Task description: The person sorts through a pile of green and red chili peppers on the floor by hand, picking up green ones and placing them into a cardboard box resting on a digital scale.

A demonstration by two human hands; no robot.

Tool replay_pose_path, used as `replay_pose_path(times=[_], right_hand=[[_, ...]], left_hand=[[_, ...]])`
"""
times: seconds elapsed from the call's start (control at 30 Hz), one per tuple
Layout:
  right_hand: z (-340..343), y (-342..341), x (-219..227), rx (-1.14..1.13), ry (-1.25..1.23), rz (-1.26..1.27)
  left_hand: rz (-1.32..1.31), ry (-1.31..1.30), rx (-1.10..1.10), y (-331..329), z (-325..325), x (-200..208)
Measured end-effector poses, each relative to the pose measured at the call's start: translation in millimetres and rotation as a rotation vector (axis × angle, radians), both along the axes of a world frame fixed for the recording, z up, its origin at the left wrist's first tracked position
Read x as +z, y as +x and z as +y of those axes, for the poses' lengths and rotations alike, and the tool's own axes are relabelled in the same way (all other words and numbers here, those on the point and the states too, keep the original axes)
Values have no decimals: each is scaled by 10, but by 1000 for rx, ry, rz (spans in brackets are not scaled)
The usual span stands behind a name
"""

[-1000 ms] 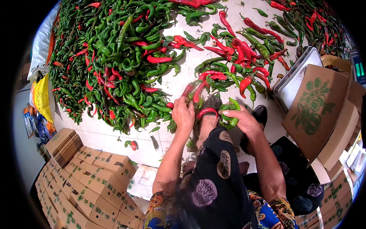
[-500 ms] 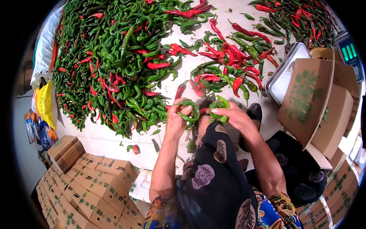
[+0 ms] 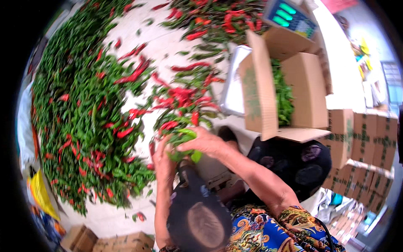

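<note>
My two hands meet low in front of me, over my legs, with a small bunch of green chili peppers [image 3: 184,147] between them. My right hand [image 3: 203,140] grips the bunch from the right, thumb across it. On the other side, my left hand [image 3: 163,154] is closed against the same peppers; its fingers are blurred and partly hidden. Just beyond lies a small mixed pile of red peppers [image 3: 182,95] and green ones. At my right stands an open cardboard box [image 3: 304,90] with green peppers [image 3: 282,94] inside.
A huge heap of green and red peppers [image 3: 71,126] covers the floor at left; a darker heap [image 3: 218,21] lies at the back. Beside the open box are a metal tray [image 3: 235,80] and a lit display [image 3: 289,19]. Stacked cartons [image 3: 369,138] stand at right, more cartons [image 3: 121,243] lower left.
The view has swung right, bringing the box's inside into sight. My hands, earlier apart with green peppers in each, have come together around one bunch.
</note>
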State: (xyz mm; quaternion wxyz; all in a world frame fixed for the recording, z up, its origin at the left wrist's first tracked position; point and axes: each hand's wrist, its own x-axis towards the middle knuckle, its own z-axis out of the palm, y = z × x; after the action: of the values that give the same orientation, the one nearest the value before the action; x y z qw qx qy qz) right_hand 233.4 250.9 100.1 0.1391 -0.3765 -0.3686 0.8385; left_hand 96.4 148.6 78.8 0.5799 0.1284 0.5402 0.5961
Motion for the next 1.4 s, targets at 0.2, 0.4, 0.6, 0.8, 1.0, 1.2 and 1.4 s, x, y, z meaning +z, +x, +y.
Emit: replay_pose_path(times=[0.2, 0.4, 0.6, 0.8, 1.0, 1.2, 1.4], right_hand=[[548, 562, 1772, -30, 597, -241], [1126, 1626, 2252, -361, 923, -540], [1360, 2280, 1572, 197, 1309, -1458], [206, 1115, 1918, 83, 1223, -1022], [-415, 589, 559, 242, 726, -504], [-564, 764, -1692, 298, 512, -175], [-328, 188, -1830, 59, -194, -180]], left_hand=[[2, -24, 43, -45, -83, -107], [154, -279, -25, -259, -636, -457], [600, -308, 11, -386, -1463, -682], [621, -592, 214, -545, -2388, -1077], [969, -830, -83, 33, -2170, -1185], [880, -613, 30, 412, -1017, -1221], [925, -282, 163, 233, -18, -1328]])
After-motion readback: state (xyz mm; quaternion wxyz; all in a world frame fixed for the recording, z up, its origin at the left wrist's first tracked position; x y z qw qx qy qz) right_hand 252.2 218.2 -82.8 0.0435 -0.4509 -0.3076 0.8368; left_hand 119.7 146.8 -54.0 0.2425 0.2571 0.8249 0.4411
